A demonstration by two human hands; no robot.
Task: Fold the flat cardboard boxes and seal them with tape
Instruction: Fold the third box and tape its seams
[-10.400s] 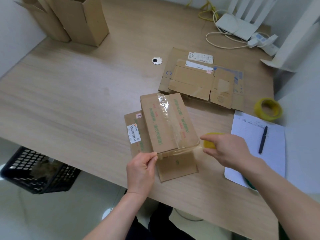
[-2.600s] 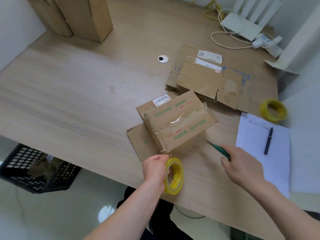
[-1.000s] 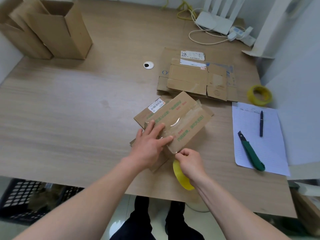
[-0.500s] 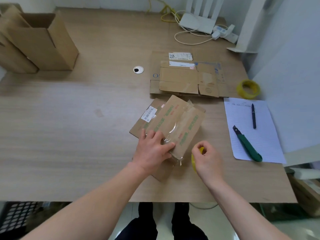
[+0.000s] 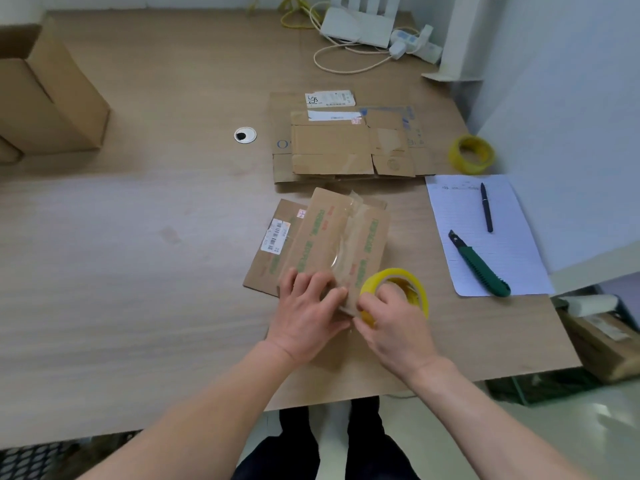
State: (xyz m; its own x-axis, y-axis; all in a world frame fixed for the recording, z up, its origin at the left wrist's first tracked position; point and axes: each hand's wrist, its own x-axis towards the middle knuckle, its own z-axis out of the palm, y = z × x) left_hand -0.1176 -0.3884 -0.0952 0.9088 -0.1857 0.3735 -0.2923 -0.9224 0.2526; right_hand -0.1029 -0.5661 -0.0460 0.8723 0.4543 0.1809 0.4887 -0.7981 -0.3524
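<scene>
Compared with 0.5 s earlier, the right hand [image 5: 393, 327] has brought the tape roll [image 5: 394, 292], gripped in curled fingers, against the box [image 5: 332, 244]; left hand [image 5: 306, 311] still presses it, fingers extended.

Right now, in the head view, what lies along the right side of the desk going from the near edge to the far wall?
Green utility knife on the sheet of paper → black pen → spare yellow tape roll → white power strip.
</scene>
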